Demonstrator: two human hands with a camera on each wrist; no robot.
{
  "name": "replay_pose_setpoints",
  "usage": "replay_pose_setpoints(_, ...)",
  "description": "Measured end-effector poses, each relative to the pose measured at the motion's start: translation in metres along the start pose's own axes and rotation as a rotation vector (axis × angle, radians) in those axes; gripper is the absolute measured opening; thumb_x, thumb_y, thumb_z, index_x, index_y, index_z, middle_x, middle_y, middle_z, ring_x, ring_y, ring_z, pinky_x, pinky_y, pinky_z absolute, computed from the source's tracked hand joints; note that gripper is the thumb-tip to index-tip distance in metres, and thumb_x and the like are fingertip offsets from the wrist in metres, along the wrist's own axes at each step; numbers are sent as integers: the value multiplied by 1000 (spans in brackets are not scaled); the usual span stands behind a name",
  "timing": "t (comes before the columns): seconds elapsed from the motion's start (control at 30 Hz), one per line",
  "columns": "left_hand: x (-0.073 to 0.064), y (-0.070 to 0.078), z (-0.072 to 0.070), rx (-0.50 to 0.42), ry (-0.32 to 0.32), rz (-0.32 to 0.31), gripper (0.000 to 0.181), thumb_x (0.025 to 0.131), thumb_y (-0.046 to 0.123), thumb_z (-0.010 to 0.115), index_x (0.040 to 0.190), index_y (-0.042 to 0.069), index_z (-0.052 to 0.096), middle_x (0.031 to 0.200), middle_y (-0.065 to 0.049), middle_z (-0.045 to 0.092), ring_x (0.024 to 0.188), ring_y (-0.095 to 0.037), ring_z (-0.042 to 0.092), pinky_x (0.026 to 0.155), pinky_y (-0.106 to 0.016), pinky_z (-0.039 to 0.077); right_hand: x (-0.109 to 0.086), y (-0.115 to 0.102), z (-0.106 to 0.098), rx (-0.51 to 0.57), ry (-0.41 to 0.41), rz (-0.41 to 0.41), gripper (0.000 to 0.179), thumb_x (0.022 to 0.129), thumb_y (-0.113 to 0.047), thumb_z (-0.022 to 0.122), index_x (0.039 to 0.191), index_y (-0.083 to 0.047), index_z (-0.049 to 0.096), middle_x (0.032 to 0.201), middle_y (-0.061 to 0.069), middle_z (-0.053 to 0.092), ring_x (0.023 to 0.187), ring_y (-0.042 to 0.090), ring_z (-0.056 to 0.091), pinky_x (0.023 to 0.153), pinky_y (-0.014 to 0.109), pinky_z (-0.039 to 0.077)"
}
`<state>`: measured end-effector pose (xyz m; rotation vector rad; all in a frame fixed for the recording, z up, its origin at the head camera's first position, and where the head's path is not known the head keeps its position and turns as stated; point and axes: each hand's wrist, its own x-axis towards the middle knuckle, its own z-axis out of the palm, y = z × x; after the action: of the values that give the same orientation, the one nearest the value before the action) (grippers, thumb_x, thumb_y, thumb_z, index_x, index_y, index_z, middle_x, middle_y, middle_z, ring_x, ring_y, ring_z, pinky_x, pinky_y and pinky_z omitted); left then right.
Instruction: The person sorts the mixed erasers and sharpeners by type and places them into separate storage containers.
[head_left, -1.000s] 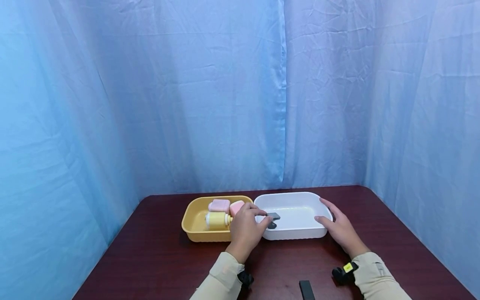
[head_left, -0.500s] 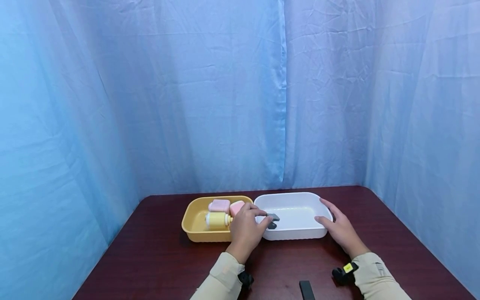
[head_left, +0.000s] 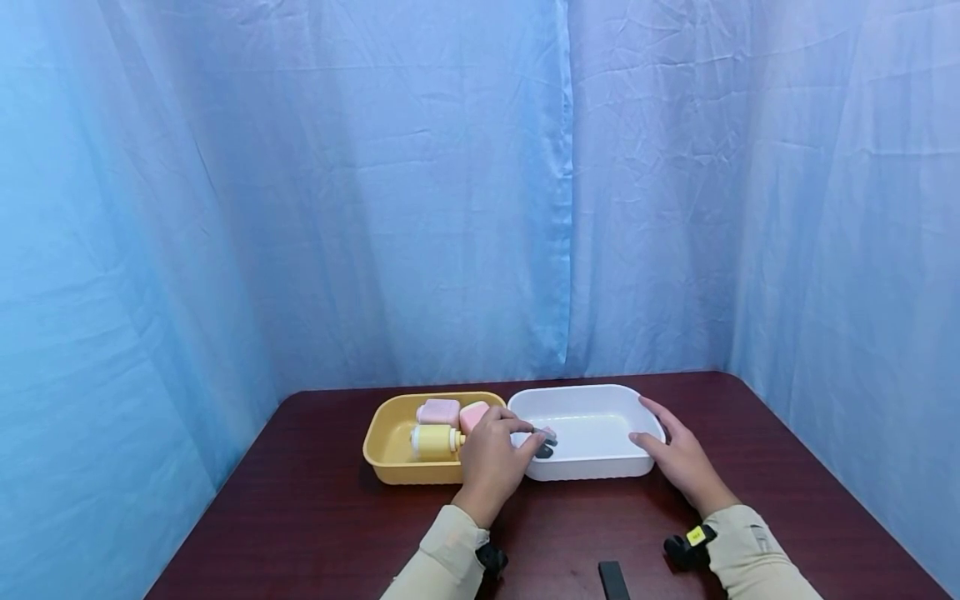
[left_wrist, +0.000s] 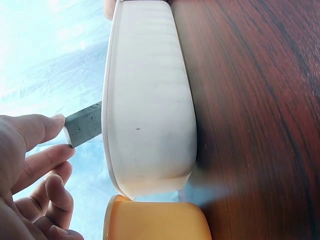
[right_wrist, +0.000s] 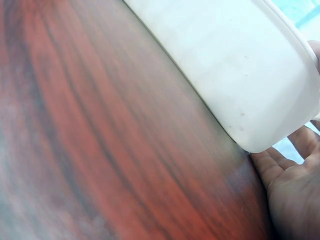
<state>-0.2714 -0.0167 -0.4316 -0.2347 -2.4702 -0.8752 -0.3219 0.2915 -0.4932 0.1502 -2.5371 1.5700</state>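
My left hand [head_left: 495, 454] is over the left end of a white plastic tray [head_left: 600, 473]. Between thumb and index finger it pinches the end of a dark grey flat block [left_wrist: 85, 124], whose other end is hidden behind the tray's wall in the left wrist view. A dark shape, perhaps its shadow, shows under the block in the head view. With my right hand [head_left: 678, 454] I hold the tray's right end, the thumb over the near rim. Several of that hand's fingers [right_wrist: 270, 167] lie against the tray's outside in the right wrist view.
A yellow tray [head_left: 397, 473] touches the white one on the left. Inside lie a yellow bottle [head_left: 433, 442] with a pump-like neck, a pink-lilac bottle [head_left: 439, 412] and a pink piece [head_left: 472, 414]. A black bar [head_left: 613, 581] lies near the table's front.
The block's free end has tilted and shifted slightly left in my left fingers, and a pale patch now shows on it. Both hands and trays stay in place.
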Motion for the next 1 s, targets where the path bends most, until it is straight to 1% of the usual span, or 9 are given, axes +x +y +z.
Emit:
replay_pose_setpoints(0.33, 0, -3, 2, -4, 5, 30, 38, 85, 58, 80, 97, 23, 86, 98, 8, 67, 93, -8, 62, 71, -26, 51, -1, 1, 0, -8, -2, -3, 76, 101, -30, 67, 165, -20, 27, 170, 19, 25, 152, 41, 29, 117, 63, 33)
replay_pose_setpoints(0.43, 0, -3, 2, -6, 0, 22, 40, 84, 59, 79, 97, 23, 86, 99, 8, 67, 93, -8, 62, 72, -26, 52, -1, 1, 0, -4, -2, -5, 76, 101, -30, 66, 165, -20, 27, 170, 19, 25, 152, 41, 29, 116, 63, 34)
replay_pose_setpoints(0.73, 0, -3, 3, -16, -4, 25, 42, 84, 61, 78, 95, 21, 86, 97, 8, 66, 92, -8, 61, 71, -27, 52, 0, 1, 0, -2, -2, -9, 76, 101, -30, 66, 165, -21, 27, 170, 18, 25, 151, 41, 30, 116, 63, 34)
replay_pose_setpoints(0.83, 0, -3, 3, -21, -6, 25, 40, 84, 59, 79, 95, 21, 86, 97, 8, 66, 92, -8, 61, 73, -27, 53, -1, 1, 0, -1, 1, -13, 75, 102, -30, 66, 165, -20, 27, 170, 18, 25, 151, 41, 30, 116, 63, 34)
replay_pose_setpoints(1.0, 0, -1, 3, -20, 1, 15, 23, 87, 42, 83, 93, 19, 86, 95, 7, 66, 89, -9, 62, 79, -31, 55, -1, 0, 0, -1, 1, -12, 75, 102, -30, 66, 165, -20, 27, 169, 18, 25, 151, 41, 30, 116, 63, 34)
